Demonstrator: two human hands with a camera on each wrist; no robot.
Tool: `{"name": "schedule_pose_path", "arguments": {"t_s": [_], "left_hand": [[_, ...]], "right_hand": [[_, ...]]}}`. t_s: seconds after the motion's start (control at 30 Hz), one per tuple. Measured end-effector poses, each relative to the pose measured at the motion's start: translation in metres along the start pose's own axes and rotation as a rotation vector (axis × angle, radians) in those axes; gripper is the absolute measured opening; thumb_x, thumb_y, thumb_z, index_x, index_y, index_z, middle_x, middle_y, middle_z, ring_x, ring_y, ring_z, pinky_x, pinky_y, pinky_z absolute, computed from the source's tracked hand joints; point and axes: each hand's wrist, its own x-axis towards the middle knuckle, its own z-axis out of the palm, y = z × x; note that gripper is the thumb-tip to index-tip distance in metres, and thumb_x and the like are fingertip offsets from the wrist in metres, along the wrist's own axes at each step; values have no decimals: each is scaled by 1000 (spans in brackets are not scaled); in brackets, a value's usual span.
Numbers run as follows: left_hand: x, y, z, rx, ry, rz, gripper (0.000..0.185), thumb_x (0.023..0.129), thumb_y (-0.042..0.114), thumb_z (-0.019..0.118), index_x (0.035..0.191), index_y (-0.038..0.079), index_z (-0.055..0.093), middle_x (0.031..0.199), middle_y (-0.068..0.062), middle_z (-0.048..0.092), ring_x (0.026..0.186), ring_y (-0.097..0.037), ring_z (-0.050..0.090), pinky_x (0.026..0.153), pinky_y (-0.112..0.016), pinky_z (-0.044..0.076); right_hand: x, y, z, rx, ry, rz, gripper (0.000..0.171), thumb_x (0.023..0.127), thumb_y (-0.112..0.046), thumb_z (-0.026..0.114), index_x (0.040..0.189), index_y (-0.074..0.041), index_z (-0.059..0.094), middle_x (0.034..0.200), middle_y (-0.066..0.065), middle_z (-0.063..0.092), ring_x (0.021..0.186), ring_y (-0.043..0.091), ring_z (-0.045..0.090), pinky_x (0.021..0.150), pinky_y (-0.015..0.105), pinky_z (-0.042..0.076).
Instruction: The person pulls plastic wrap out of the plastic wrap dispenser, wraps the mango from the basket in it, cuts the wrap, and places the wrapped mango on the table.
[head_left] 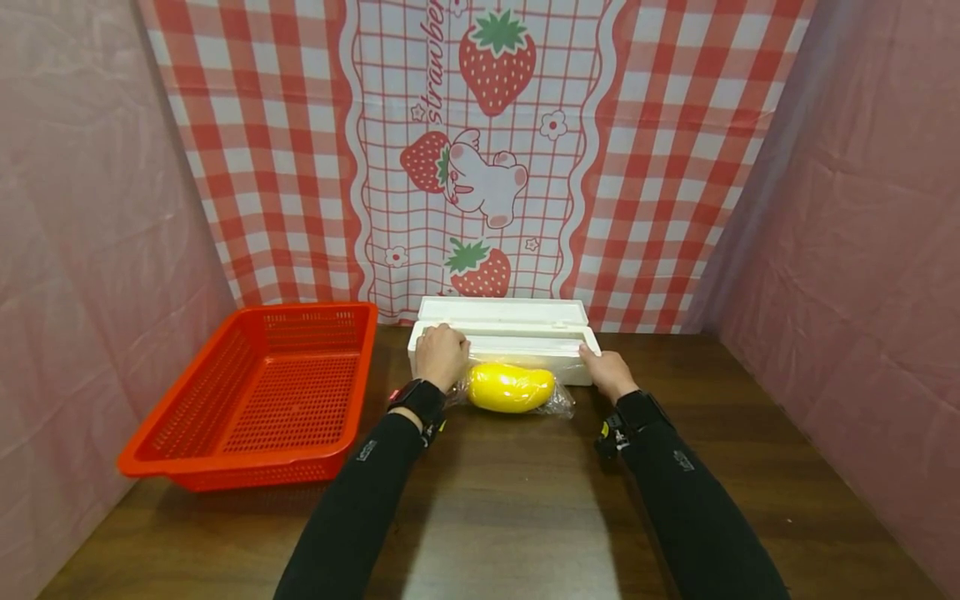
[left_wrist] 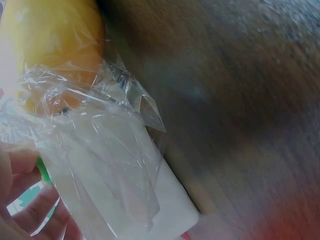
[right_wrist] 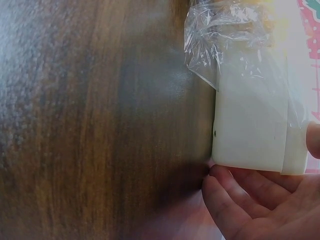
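Wrapping yellow fruit (head_left: 511, 387) in cling film (left_wrist: 107, 165): left hand (head_left: 442, 355) seemingly pinching film, right hand (head_left: 607, 372) gripping dispenser box (head_left: 504, 330). Next: clean tear.

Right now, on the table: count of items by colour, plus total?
Red: 1, the basket
White: 1, the long box, lid open, left hand and right hand at its ends
Yellow: 1, the mango-like fruit
Clear: 1, the plastic film over the fruit
Total: 4
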Motion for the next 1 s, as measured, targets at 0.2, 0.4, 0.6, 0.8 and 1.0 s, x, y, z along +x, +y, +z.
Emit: {"name": "schedule_pose_path", "arguments": {"t_s": [0.2, 0.4, 0.6, 0.8, 1.0], "left_hand": [[-1, 0, -1, 1, -2, -5, 20, 99, 21, 66, 93, 9, 82, 95, -11, 70, 93, -34, 61, 84, -48, 48], [0, -1, 1, 12, 3, -8, 21, 99, 21, 65, 92, 10, 82, 95, -11, 70, 93, -35, 61, 83, -49, 48], [0, -2, 0, 9, -13, -12, 23, 100, 21, 64, 92, 10, 81, 97, -11, 70, 94, -35, 62, 84, -50, 49], [-1, -1, -2, -5, -4, -13, 22, 99, 20, 65, 91, 8, 81, 96, -12, 71, 94, -36, 62, 83, -51, 49], [-1, -2, -2, -5, -2, -7, 24, 100, 20, 63, 91, 8, 82, 96, -12, 71, 95, -36, 63, 83, -51, 50]], "right_hand": [[0, 0, 0, -5, -2, 0, 58, 107, -42, 42, 117, 14, 52, 78, 8, 43, 63, 18, 43, 57, 28, 36], [0, -1, -1, -13, -14, 4, 59, 107, -43, 41, 121, 14, 51, 80, 9, 43, 64, 19, 43, 59, 29, 36], [-1, -1, 0, -14, 0, -4, 56, 107, -42, 42, 111, 12, 53, 77, 8, 43, 61, 18, 43, 57, 28, 36], [0, 0, 1, -20, -2, 1, 58, 107, -43, 42, 117, 13, 53, 80, 9, 45, 64, 19, 44, 58, 28, 37], [0, -1, -1, -27, -8, 1, 60, 107, -43, 40, 121, 15, 51, 83, 11, 45, 67, 21, 45, 59, 29, 38]]}}
